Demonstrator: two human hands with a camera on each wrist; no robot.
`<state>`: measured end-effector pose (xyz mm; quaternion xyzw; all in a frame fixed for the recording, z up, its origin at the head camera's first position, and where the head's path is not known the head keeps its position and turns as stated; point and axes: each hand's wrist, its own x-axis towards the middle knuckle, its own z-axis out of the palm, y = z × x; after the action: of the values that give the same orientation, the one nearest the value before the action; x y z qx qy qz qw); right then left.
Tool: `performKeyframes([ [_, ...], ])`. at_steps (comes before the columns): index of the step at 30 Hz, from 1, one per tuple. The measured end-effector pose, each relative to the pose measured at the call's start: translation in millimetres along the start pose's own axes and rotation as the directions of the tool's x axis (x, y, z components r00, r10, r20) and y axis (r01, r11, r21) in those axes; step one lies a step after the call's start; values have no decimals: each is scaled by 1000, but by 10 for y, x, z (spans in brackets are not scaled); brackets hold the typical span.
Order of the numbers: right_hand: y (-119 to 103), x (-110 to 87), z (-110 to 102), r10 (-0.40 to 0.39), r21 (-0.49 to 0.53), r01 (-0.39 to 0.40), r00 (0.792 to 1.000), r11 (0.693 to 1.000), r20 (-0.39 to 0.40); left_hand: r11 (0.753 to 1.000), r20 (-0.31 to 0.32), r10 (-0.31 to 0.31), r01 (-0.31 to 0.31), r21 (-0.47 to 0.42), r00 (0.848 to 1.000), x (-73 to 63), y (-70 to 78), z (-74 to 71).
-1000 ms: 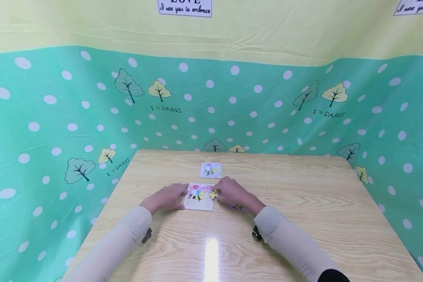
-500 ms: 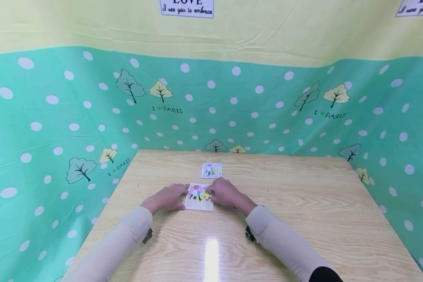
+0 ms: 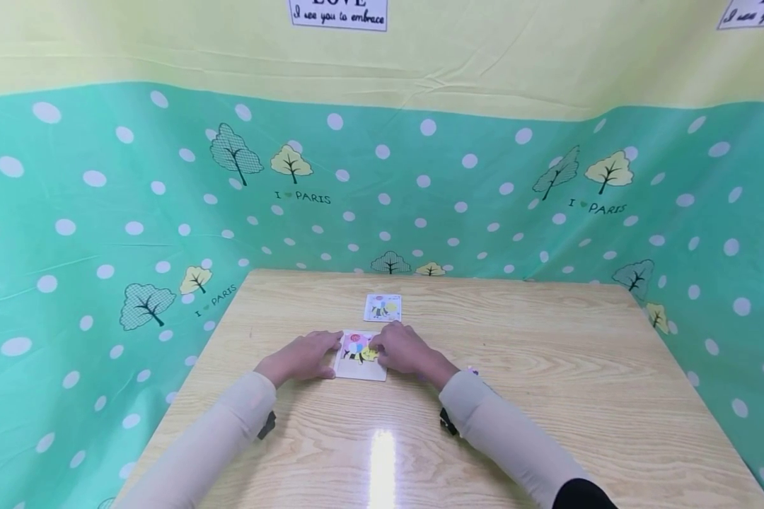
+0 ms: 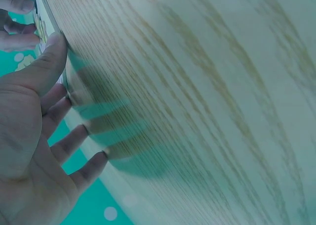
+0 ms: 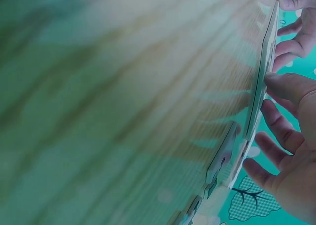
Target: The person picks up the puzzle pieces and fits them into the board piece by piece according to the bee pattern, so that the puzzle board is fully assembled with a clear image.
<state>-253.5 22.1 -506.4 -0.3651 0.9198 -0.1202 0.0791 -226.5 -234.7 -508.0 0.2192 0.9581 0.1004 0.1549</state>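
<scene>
A square puzzle board (image 3: 361, 372) lies on the table, its upper part filled with a bee picture and its lower part bare. My left hand (image 3: 304, 355) rests at the board's left edge, thumb and forefinger touching it, the other fingers spread on the table in the left wrist view. With thumb and forefinger my right hand (image 3: 407, 349) holds a yellow puzzle piece (image 3: 372, 352) down on the board's right part. The fingers partly hide that piece. In the right wrist view the thumb meets the board's edge (image 5: 259, 82).
Behind the board lies a card with the bee picture (image 3: 383, 307). Loose puzzle pieces (image 5: 222, 153) lie on the wooden table (image 3: 547, 396) right of the board, mostly hidden under the right wrist. A polka-dot cloth (image 3: 420, 212) hangs around the table.
My right hand has moved left with the yellow piece, from the board's right edge onto the picture. The left hand has stayed at the board's left edge.
</scene>
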Motion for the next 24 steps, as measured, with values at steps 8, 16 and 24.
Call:
performKeyframes([
  [8, -12, -5, -13, 14, 14, -14, 1000, 1000, -7, 1000, -1, 5, -5, 6, 1000, 5, -2, -4],
  [16, -17, 20, -19, 12, 6, -12, 1000, 1000, 6, 1000, 4, 1, -1, 21, 1000, 7, -12, 2],
  [24, -10, 39, 8, -4, -23, 4, 1000, 1000, 7, 1000, -1, 4, -4, 6, 1000, -7, 5, -15],
])
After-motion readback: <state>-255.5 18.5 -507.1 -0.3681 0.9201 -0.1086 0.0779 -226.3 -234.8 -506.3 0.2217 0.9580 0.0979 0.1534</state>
